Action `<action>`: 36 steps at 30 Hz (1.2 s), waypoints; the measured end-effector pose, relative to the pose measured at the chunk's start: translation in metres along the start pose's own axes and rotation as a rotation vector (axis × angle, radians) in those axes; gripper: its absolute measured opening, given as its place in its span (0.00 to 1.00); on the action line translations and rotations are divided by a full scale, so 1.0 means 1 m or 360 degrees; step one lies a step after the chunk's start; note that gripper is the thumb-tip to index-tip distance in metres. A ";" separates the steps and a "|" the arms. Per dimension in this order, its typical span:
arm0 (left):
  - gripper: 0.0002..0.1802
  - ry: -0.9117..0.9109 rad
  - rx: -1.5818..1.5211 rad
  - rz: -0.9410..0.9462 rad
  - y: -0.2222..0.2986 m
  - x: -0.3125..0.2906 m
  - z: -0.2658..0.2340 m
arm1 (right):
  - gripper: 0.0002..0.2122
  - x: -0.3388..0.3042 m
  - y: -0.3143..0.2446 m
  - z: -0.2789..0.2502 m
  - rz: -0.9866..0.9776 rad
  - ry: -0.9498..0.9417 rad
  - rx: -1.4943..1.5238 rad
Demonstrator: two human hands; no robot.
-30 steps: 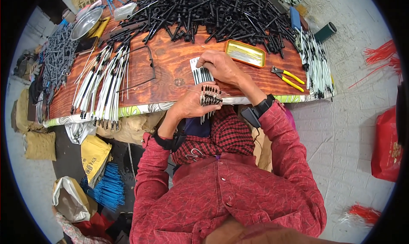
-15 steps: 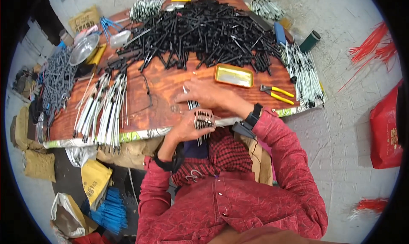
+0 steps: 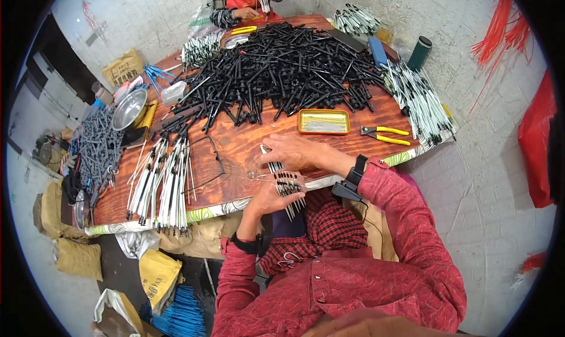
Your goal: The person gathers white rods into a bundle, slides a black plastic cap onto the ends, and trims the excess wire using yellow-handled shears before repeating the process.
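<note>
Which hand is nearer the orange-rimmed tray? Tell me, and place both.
Right. The right hand is just below and left of the tray; the left hand is farther below and left.

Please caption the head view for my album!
Left hand holds pale rods, right hand over them; black parts heaped beyond.

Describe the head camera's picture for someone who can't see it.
A person's left hand grips a bundle of thin pale rods, the right hand at its far end, at a wooden table. On it lie a heap of black parts, a shallow tray and yellow-handled pliers.
</note>
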State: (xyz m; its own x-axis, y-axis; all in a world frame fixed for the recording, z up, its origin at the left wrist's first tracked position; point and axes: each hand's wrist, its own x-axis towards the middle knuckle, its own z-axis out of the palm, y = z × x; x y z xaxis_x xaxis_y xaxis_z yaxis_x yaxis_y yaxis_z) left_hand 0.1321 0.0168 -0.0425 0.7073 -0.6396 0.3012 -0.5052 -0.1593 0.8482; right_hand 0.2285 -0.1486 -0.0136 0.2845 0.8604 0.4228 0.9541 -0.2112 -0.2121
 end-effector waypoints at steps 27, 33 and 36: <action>0.09 -0.0035 -0.0001 -0.0101 0.008 0.004 0.001 | 0.04 0.013 0.002 0.045 0.1226 0.0537 0.0286; 0.09 -0.0042 0.0056 -0.0009 0.013 0.006 0.004 | 0.03 0.003 -0.002 0.048 0.1069 0.0715 0.0307; 0.07 -0.0032 0.0026 -0.0074 0.013 0.003 0.003 | 0.06 0.004 -0.005 0.043 0.0914 0.0641 0.0397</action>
State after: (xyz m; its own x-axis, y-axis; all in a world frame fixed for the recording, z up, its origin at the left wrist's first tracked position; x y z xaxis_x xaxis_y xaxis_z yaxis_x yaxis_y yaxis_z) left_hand 0.1262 0.0111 -0.0318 0.7202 -0.6462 0.2526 -0.4802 -0.2014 0.8537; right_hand 0.2207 -0.1243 -0.0486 0.7899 0.3996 0.4651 0.6091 -0.4238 -0.6704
